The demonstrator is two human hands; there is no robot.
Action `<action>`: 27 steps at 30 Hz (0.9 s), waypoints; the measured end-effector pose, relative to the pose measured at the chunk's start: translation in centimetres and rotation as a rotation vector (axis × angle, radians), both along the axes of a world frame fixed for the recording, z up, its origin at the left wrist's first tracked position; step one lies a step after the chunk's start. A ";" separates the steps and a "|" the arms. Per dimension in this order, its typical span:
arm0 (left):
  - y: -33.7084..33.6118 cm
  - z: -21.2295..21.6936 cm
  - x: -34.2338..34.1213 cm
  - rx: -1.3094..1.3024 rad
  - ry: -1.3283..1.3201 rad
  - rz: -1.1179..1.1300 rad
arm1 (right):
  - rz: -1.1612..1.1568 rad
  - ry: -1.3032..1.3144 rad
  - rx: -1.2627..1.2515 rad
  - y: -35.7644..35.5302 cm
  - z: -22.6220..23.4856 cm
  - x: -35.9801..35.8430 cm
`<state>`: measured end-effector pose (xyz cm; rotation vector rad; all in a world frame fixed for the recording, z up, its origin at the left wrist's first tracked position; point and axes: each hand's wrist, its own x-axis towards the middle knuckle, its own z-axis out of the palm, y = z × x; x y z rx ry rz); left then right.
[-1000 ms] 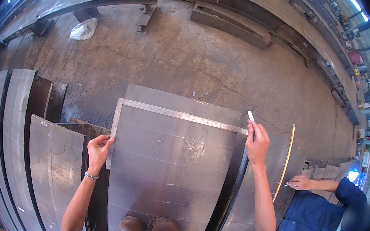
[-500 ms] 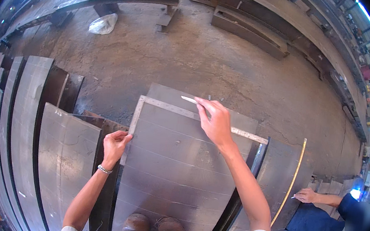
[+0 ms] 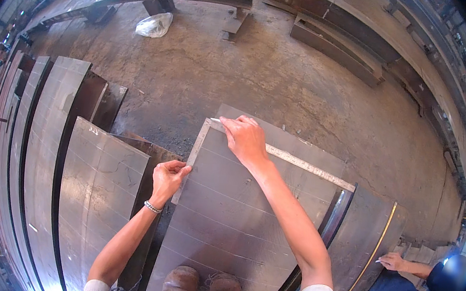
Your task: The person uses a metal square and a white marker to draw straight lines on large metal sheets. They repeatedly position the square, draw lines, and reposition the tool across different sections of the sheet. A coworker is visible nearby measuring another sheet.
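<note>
Right hand (image 3: pixel 243 140) pinches white marking stick (image 3: pixel 216 120) by corner of metal square (image 3: pixel 308 166)

Its fingertips are closed around the stick. The left hand (image 3: pixel 168 178), thumb and fingers together, grips the short arm's edge. The square lies across the grey steel plate (image 3: pixel 237 209), toward its far end.

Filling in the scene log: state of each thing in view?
Steel plate, flat, crossed by pale lines
Steel square, laid across the plate
Left hand, pinching the square
Right hand, gripping white stick
White stick, held near square's corner
Yellow tape, extended
Plastic bag, crumpled
Boots, on plate
Co-worker's hand, beside tape
</note>
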<state>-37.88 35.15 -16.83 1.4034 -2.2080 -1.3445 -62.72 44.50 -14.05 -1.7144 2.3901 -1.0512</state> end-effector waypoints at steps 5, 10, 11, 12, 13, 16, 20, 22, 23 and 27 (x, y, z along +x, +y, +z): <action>0.3 0.4 -0.6 0.008 0.015 -0.021 | 0.078 0.129 0.054 0.7 -0.3 -0.6; 0.0 -0.7 0.0 0.012 0.057 -0.030 | 0.115 0.268 0.197 1.7 1.2 -1.2; 0.0 -0.4 -0.1 0.011 0.057 -0.033 | 0.135 0.289 0.261 2.9 1.7 -2.0; 0.1 -0.2 -0.1 -0.010 0.047 -0.063 | 0.157 0.309 0.324 4.2 2.2 -2.8; -0.1 -0.1 0.0 -0.021 0.043 -0.062 | 0.175 0.313 0.334 6.0 2.6 -3.8; 0.1 -0.6 -0.4 -0.046 0.055 -0.053 | 0.155 0.349 0.406 14.7 4.0 -8.1; 0.1 -0.1 -0.6 -0.060 0.016 -0.062 | 0.088 0.381 0.637 25.7 6.1 -12.4; -0.3 -1.0 0.0 -0.081 0.031 -0.051 | 0.067 0.384 0.738 29.3 7.4 -13.9; -0.3 -1.3 0.0 -0.087 0.044 -0.050 | 0.064 0.439 0.848 31.1 7.8 -14.8; 0.1 -1.0 -0.3 -0.082 -0.009 -0.066 | -0.059 0.523 0.917 36.7 8.0 -16.8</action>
